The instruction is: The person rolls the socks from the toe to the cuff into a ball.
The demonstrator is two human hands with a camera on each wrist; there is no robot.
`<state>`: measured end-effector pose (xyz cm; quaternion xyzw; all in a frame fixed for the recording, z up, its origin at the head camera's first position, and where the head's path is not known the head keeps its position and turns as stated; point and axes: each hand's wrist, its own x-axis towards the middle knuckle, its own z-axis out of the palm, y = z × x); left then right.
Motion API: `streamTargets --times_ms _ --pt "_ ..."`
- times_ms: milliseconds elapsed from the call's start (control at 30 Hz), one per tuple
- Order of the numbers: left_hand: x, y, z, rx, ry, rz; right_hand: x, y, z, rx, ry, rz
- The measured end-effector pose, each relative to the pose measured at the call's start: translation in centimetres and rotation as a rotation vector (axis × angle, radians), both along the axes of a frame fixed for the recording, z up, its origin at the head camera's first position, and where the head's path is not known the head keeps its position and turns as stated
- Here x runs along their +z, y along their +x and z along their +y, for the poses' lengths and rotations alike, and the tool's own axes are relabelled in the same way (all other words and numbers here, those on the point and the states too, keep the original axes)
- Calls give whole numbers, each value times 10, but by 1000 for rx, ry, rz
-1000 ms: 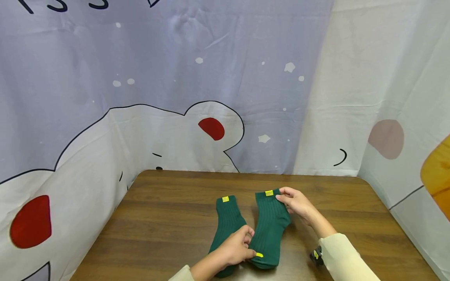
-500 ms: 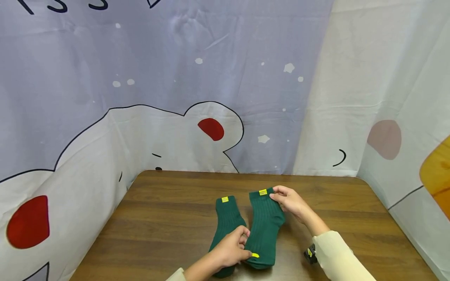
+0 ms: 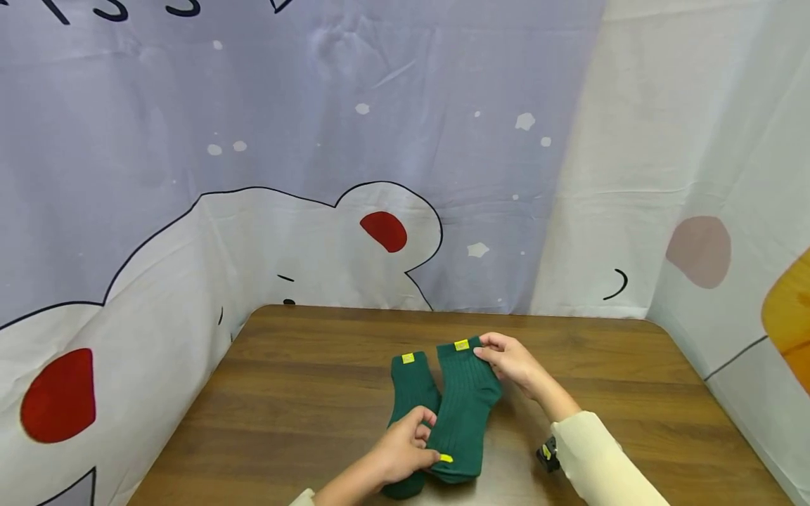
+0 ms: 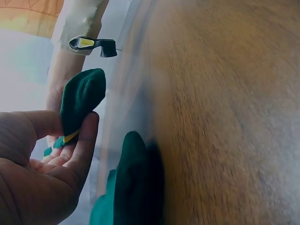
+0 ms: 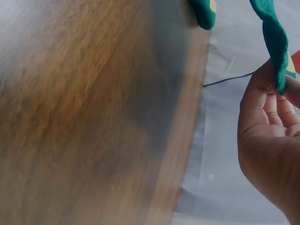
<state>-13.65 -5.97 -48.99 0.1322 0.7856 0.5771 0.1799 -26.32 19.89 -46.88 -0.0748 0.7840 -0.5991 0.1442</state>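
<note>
Two dark green ribbed socks with yellow tags are over the table. The right-hand sock (image 3: 465,400) is held up off the wood by both hands. My left hand (image 3: 405,450) pinches its toe end beside a yellow mark, thumb and fingers on either side, as the left wrist view shows. My right hand (image 3: 509,362) pinches the corner of its cuff, next to the yellow tag. Beneath and to the left lies the other sock (image 3: 408,386), flat on the table; the left hand and the held sock cover part of it.
The brown wooden table (image 3: 297,393) has rounded back corners. A printed cloth curtain (image 3: 316,246) hangs behind it and along both sides. A small black wrist camera (image 3: 547,455) sits at the right sleeve.
Both hands have carried the held sock leftward, so that it now overlaps the edge of the sock on the table. The lying sock has stayed in place.
</note>
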Motion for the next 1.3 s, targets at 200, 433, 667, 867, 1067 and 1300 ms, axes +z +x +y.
streamTargets --times_ms 200,433,667,867,1067,1300 --pt "-1 1 -7 -8 41 -18 -2 -2 -8 17 -17 -11" --pt "1 -1 -20 -38 90 -29 -3 -5 -19 4 -22 -15" --pt "0 -4 -30 -75 109 -65 -7 -8 -29 4 -32 -25" --pt "0 -6 -39 -109 118 -91 -10 -11 -37 8 -47 -42" --pt "-1 -8 -49 -150 149 -122 -12 -13 -46 21 -92 -57" --pt "-2 -11 -59 -141 147 -159 -11 -14 -54 16 -85 -63"
